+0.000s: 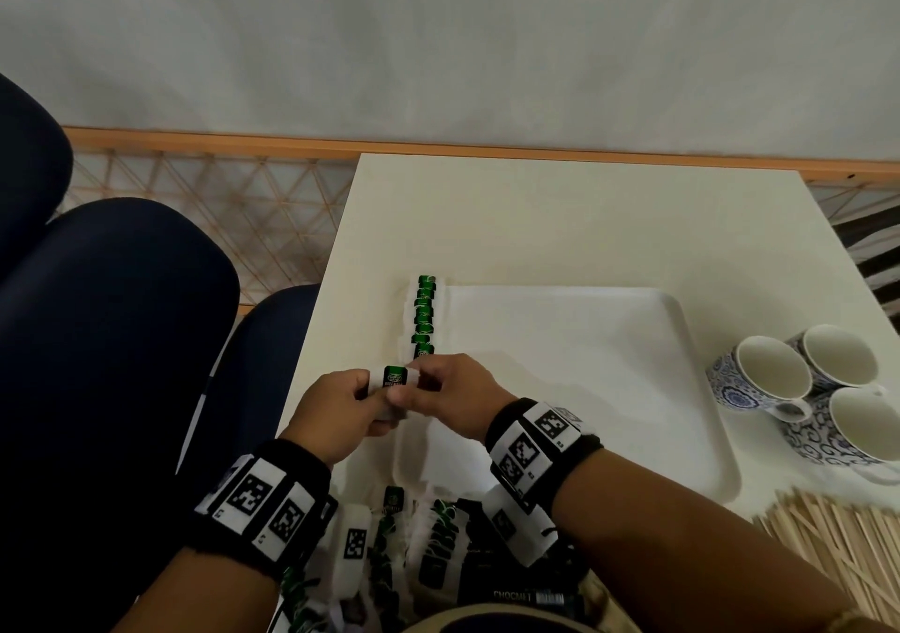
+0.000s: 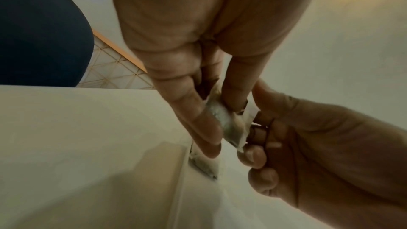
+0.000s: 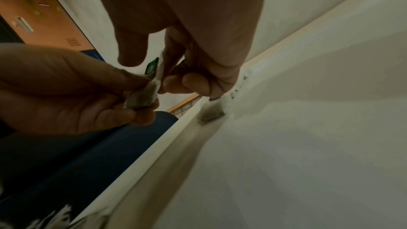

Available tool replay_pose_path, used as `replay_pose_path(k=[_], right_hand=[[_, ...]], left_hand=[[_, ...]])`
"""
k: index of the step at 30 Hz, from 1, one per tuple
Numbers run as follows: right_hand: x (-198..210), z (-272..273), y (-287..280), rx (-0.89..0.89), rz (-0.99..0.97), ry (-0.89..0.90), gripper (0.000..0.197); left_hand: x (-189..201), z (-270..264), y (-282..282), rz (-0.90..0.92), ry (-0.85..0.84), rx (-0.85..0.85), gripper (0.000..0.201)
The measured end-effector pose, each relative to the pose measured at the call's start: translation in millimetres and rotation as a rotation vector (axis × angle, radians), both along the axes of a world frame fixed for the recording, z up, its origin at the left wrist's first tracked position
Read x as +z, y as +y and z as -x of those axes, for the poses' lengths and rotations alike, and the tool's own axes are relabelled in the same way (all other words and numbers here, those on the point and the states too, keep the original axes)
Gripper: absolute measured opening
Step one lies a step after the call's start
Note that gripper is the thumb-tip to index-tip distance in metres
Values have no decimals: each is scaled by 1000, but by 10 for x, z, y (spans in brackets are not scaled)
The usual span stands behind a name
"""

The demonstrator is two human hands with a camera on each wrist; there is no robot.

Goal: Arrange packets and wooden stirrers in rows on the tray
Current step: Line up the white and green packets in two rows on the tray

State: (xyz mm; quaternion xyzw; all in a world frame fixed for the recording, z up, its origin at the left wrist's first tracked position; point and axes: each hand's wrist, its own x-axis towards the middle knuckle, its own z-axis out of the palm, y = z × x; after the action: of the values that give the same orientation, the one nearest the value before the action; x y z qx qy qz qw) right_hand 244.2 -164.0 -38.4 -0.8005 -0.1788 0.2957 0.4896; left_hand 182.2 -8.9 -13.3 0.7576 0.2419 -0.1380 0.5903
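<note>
A white tray (image 1: 633,437) lies on the table, with a row of green-and-white packets (image 1: 424,316) running along its left rim. Just in front of that row, above the tray's left edge, my left hand (image 1: 372,396) grips a small bundle of packets (image 3: 141,98). My right hand (image 1: 414,381) pinches the right end of the top packet (image 1: 394,378). In the left wrist view the held packet (image 2: 229,124) sits between the fingers of both hands, and the nearest packet of the row (image 2: 204,164) lies below them. Wooden stirrers (image 1: 837,540) lie in a heap at the front right.
A loose pile of packets (image 1: 428,549) lies near the table's front edge, under my wrists. Three blue-patterned cups (image 1: 803,389) stand to the right of the tray. Dark blue chairs (image 1: 97,340) stand to the left of the table.
</note>
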Motion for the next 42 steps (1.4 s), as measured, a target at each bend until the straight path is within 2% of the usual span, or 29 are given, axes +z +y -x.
replay_pose_path(k=[3,6,9,13,17,21,24,27,31,34,37,42], right_hand=[[-40,-28,-45,-28,82,-54,19],[-92,-109,-86,-51,257,-129,25],[-151,-161,-91,-89,376,-128,28],[-161,-187,-32,-131,401,-95,22],[-175,-193,17,-159,434,-69,34],[-179,-159,36,-252,405,-43,28],[-142,-115,47,-289,381,-77,33],[-72,-50,64,-196,373,-166,28],[10,62,118,30,361,-234,23],[97,135,161,171,345,-242,20],[184,208,220,297,330,-232,20],[292,350,309,541,314,-193,28]], left_hand=[[-44,5,7,-75,10,19,12],[-51,23,57,-151,-4,42,2],[-15,69,128,-240,-10,20,5],[14,216,310,-422,-47,-18,8],[0,467,574,-594,-16,-31,10],[-101,745,893,-586,157,-120,8],[-146,899,968,-461,252,-198,15],[-129,979,929,-354,283,-219,19],[-86,1035,889,-237,304,-222,27],[-103,1054,870,-318,295,-268,33],[-126,1036,824,-423,242,-299,20],[-113,1015,748,-365,161,-313,12]])
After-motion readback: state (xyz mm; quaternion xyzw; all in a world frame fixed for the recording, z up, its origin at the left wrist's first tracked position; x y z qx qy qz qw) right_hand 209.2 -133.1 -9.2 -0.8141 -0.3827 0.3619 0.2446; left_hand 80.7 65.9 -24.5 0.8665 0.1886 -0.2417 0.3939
